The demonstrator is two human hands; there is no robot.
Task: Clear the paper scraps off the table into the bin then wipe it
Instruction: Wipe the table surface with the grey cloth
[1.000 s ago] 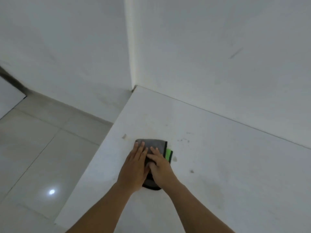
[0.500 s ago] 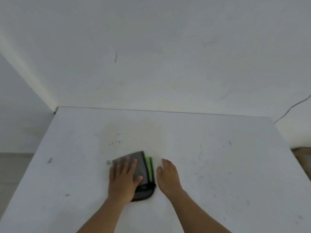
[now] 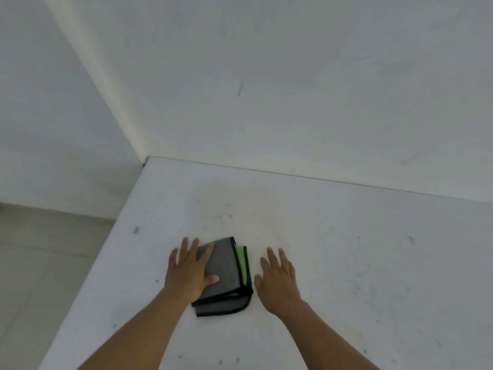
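Lying folded on the white desk (image 3: 346, 249), the grey cloth (image 3: 222, 273) has black edging and a bright green layer showing along its right side. No brand, label or writing can be read on it. It sits near the desk's left edge, toward the near side.

The left hand (image 3: 188, 273) rests flat on the cloth's left part, fingers (image 3: 184, 248) straight and spread wide, thumb laid across the grey face; the outer fingers reach past the cloth onto the desk. The right hand (image 3: 280, 279) lies flat on the desk just beside the cloth's right edge, fingers straight and slightly spread, holding nothing; contact with the cloth cannot be confirmed.

The desk surface is matte white with small dark specks and a faint yellowish stain beyond the cloth. Its far edge meets a plain white wall (image 3: 293, 89) carrying a short dark mark. A pale tiled floor (image 3: 40, 263) lies to the left.
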